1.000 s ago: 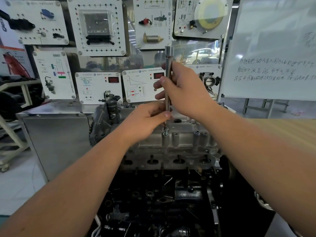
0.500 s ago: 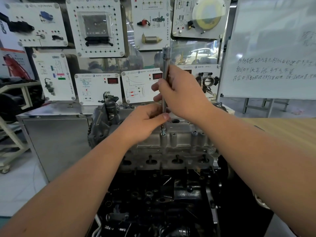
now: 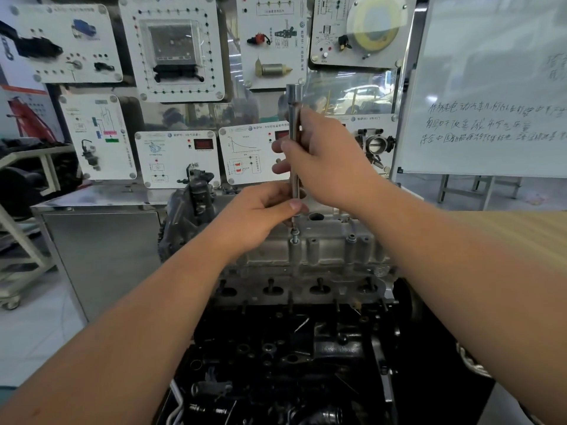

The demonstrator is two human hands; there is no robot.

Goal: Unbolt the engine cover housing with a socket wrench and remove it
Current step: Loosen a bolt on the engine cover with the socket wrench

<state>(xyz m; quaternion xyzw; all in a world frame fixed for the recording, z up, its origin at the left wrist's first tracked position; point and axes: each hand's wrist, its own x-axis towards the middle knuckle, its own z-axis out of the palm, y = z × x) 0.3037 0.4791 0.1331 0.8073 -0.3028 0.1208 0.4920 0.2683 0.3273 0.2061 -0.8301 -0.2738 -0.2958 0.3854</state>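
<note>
You are partway through the unbolting: the cover housing [image 3: 322,253] sits on top of the engine [image 3: 291,348], so lifting it off is yet to come. Your right hand [image 3: 325,161] is curled around the upper part of the socket wrench [image 3: 294,142], which stands upright over the housing's near edge, left of its middle. Your left hand [image 3: 260,216] pinches the wrench's lower end between thumb and fingers, just above a bolt [image 3: 295,236] that stands raised out of its boss, judging by the threads showing. That bolt looks nearly free. Along the same near edge you have at least one more bolt [image 3: 351,239] seated toward the right, and one boss hole [image 3: 313,240] between them that looks empty; others may be hidden behind your arms. Count: one wrench, one housing, two bolts visible, two hands, both gripping the wrench.
</note>
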